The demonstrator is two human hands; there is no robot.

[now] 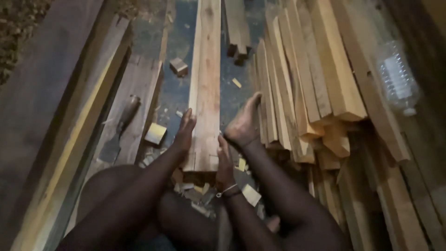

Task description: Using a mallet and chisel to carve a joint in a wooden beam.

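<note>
— Where is the plank (205, 93)?

— In the middle of the floor, running straight away from the seated person. Its near end sits between their legs, raised on a small dark block.

— And the hands?

— The right hand (225, 163), with a thin band at the wrist, lies along the plank's right edge close to the near end. Its fingers are straight and held close together, flat against the wood. I cannot tell whether the thumb hooks over the top. I cannot pick out the left hand.

— What else touches the plank?

— Two bare feet. The left foot (186, 129) presses on its left edge, and the right foot (244, 122) rests against its right side, toes pointing away.

— Around that?

— Pale offcuts (251, 194) are scattered by the wrist, and a yellowish block (155, 133) lies just left of the left foot. A smaller block (179, 66) sits farther off on the blue floor (179, 95). A dark-handled tool (125, 116) lies on the boards to the left. A stack of sawn timber (302, 88) fills the right side, with a clear plastic bottle (397, 79) lying on it.
</note>
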